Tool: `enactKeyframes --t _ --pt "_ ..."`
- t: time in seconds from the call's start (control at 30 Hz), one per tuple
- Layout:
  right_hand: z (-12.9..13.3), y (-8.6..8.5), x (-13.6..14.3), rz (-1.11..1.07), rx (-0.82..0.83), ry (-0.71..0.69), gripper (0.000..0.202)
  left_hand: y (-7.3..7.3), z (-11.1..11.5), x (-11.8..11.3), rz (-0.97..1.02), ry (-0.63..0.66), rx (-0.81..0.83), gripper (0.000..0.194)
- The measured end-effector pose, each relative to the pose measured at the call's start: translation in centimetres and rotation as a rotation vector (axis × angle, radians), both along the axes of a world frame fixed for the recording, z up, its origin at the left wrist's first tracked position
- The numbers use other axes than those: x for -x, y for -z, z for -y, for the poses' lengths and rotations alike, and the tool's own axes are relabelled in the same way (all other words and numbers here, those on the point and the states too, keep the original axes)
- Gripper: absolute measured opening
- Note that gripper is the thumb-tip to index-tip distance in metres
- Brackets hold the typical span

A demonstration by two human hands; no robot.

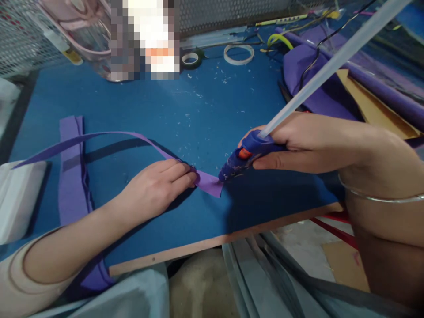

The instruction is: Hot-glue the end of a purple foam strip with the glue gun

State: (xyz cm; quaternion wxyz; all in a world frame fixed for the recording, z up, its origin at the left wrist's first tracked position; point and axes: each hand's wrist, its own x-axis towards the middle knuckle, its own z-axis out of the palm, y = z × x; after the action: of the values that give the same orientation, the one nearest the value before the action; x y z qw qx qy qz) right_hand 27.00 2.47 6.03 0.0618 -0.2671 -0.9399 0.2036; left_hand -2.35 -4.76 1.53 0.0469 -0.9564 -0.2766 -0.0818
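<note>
Closed fingers of my left hand (pixel 165 183) pinch a long purple strip (pixel 208 183) near its right end. From there the strip arches up and away to the left, over a stack of purple strips (pixel 71 176). My right hand (pixel 298 143) grips a blue hot glue gun (pixel 236 161) with an orange part on its side. The gun tilts down, and its nozzle meets the strip's free end at the right corner. A long translucent glue stick (pixel 324 70) sticks out of the gun's back toward the upper right.
A white block (pixel 21 198) lies at the left. Tape rolls, a dark one (pixel 192 59) and a white one (pixel 239 55), lie at the back. Purple material (pixel 308 73) and a yellowish folded piece (pixel 374 104) are heaped at right. The blue table's wooden edge (pixel 172 255) runs in front.
</note>
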Motion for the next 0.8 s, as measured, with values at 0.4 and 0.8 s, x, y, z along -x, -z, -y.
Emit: enactKeyframes --t 0.4,0.8 --pt "0.2 0.4 0.3 -0.024 -0.063 -0.103 0.039 0.3 0.0 -0.1 0.023 0.001 -0.007 0.021" --pt "0.0 0.3 -0.1 -0.057 -0.044 -0.108 0.037 1.0 0.1 -1.2 0.140 -0.041 -0.031 0.019"
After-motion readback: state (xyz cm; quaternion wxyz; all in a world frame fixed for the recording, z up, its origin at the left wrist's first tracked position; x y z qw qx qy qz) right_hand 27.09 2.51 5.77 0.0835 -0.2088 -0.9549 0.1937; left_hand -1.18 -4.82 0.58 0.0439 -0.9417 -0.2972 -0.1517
